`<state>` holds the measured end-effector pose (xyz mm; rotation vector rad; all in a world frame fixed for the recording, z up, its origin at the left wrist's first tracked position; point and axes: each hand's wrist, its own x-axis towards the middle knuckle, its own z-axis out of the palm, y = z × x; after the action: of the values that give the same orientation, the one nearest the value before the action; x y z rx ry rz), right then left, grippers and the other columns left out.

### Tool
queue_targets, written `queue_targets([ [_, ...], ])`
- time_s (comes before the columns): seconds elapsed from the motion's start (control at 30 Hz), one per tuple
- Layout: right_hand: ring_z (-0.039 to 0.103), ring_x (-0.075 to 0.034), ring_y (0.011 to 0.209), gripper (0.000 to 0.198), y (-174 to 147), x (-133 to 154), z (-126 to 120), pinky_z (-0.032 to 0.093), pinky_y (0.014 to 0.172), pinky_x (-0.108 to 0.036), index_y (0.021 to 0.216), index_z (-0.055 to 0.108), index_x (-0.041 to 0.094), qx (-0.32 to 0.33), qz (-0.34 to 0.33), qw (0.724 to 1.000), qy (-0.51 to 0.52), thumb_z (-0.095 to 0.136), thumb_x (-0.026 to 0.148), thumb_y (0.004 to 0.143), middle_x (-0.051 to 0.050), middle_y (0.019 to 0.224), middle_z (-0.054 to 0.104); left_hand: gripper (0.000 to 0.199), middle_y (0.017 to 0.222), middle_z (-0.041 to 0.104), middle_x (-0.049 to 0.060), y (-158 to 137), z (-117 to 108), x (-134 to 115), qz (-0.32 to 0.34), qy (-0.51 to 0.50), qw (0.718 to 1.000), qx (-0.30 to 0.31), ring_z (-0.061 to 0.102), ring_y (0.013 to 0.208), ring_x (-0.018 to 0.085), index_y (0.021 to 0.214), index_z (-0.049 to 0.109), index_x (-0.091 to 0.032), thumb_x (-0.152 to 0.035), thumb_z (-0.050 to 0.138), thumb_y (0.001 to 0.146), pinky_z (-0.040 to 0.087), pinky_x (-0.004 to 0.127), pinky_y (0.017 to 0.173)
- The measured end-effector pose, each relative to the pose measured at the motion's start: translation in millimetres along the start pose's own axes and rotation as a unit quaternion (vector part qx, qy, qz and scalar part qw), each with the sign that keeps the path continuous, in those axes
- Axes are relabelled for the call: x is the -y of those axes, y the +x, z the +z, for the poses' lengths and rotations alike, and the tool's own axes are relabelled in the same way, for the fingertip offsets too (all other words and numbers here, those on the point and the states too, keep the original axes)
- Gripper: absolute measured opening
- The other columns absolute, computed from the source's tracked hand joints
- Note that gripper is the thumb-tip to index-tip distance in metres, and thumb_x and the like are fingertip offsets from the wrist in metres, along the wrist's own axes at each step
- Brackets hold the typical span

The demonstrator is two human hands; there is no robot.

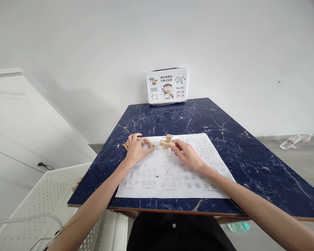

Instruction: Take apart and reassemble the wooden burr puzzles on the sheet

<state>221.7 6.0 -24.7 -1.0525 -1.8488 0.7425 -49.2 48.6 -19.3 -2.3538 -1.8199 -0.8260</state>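
Note:
On the printed instruction sheet, my right hand pinches a small crossed assembly of notched wooden puzzle pieces. One piece in it stands upright and another lies across. Left of it, my left hand curves over more wood, with a wooden puzzle piece between thumb and fingers. Another wooden piece shows beyond the left fingers, partly hidden by them. A small gap separates the two hands' pieces. The sheet carries rows of small assembly drawings, too fine to read.
The sheet lies on a blue marble-patterned table. A white cartoon-printed case leans on the wall at the table's far edge. A perforated white unit stands at left. Plastic bottles lie on the floor at right.

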Motion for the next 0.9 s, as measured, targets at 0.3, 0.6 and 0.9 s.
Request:
queue_targets([
  [0.3, 0.062, -0.020, 0.073, 0.030, 0, 3, -1, 0.048, 0.068, -0.034, 0.108, 0.063, 0.021, 0.022, 0.000, 1.000, -0.005, 0.044, 0.043, 0.107, -0.007, 0.089, 0.072, 0.084, 0.156, 0.042, 0.013, -2, -10, -10, 0.078, -0.084, 0.993, 0.035, 0.034, 0.147, 0.039, 0.153, 0.043, -0.029, -0.061, 0.079, 0.084, 0.038, 0.059, 0.119],
  [0.6, 0.060, -0.019, 0.069, 0.031, -2, 13, -1, 0.045, 0.067, -0.033, 0.103, 0.063, 0.020, 0.112, -0.003, 0.994, 0.012, 0.044, 0.044, 0.108, -0.003, 0.079, 0.068, 0.077, 0.158, 0.048, 0.009, -9, -29, -39, 0.250, -0.139, 0.956, 0.069, 0.044, 0.147, 0.034, 0.157, 0.039, -0.039, -0.055, 0.076, 0.092, 0.037, 0.056, 0.123],
  [0.9, 0.062, -0.020, 0.073, 0.025, -4, 17, -1, 0.048, 0.071, -0.034, 0.105, 0.063, 0.020, 0.097, -0.024, 0.995, 0.023, 0.048, 0.040, 0.107, -0.004, 0.084, 0.070, 0.059, 0.137, 0.064, 0.009, -9, -27, -38, 0.242, -0.129, 0.959, 0.067, 0.056, 0.130, 0.032, 0.138, 0.059, -0.030, -0.056, 0.078, 0.089, 0.045, 0.051, 0.114],
])
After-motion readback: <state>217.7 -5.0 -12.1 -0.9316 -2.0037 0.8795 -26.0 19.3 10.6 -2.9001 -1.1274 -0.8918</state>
